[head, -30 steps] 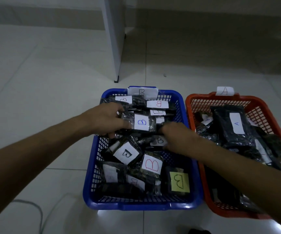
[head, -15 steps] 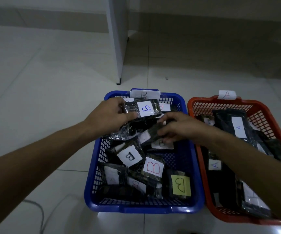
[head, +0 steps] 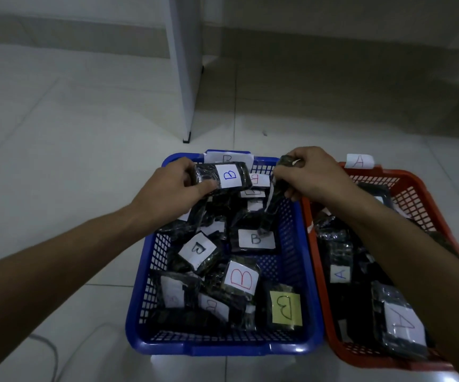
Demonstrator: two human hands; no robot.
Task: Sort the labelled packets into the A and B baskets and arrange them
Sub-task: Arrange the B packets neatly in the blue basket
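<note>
— Where are the arms?

— Both bare forearms reach forward from the near corners and converge toward the middle.

— And the left hand [head: 173, 188]?

— Knuckles up, thumb toward the centre, fingers curled round a packet [head: 222, 176] it grips.

— The right hand [head: 313, 175]?

— Level with the left, a little apart from it, back of the hand up, fingertips pinching another packet [head: 276, 194] that hangs below.
</note>
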